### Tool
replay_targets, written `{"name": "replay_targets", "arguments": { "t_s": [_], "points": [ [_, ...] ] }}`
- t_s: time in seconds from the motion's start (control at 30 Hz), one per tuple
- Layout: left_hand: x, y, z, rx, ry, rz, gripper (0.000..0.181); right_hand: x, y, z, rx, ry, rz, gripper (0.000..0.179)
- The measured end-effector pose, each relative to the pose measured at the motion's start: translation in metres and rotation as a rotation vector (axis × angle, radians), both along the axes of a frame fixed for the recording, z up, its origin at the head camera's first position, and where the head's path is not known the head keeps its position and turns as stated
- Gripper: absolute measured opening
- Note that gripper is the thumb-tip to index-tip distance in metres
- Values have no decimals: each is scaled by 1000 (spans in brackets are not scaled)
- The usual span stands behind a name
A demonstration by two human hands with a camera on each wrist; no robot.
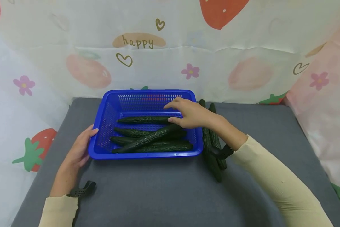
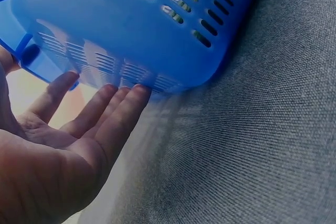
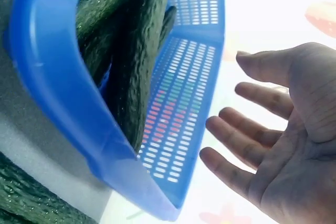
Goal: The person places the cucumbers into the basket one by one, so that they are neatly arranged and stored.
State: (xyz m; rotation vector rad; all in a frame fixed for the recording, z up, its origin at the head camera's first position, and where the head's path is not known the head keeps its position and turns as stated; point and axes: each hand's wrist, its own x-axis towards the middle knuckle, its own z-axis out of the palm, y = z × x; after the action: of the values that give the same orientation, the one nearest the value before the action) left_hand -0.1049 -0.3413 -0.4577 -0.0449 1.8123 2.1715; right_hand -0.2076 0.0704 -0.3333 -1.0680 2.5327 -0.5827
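Observation:
A blue plastic basket (image 1: 147,155) with slotted walls holds several dark green cucumbers (image 1: 151,138); one lies slantwise across the others. My left hand (image 1: 80,146) grips the basket's left side, its thumb on the rim. In the left wrist view, the fingers (image 2: 126,116) of that hand rest against the outer wall. Over the basket's right part hovers my right hand (image 1: 191,113), fingers spread and relaxed, holding nothing. The right wrist view shows this hand (image 3: 283,129) apart from the cucumbers (image 3: 134,61). More cucumbers (image 1: 212,164) lie on the table just right of the basket, partly hidden by the right forearm.
Grey cloth covers the table (image 1: 158,192), with its surface stretching in front of the basket and to the right. Behind it hangs a pale curtain (image 1: 170,75) printed with strawberries, flowers and hearts. Dark straps (image 1: 82,189) circle both wrists.

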Motion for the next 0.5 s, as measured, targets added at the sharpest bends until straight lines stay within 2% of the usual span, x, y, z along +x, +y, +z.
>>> {"name": "replay_targets", "arguments": {
  "t_s": [0.23,0.5],
  "points": [
    [0,1,2,-55,-4,2,69,3,10,1,18,-1,-15,48],
    [0,1,1,6,-3,2,58,6,21,2,3,-14,-38,49]
  ]
}}
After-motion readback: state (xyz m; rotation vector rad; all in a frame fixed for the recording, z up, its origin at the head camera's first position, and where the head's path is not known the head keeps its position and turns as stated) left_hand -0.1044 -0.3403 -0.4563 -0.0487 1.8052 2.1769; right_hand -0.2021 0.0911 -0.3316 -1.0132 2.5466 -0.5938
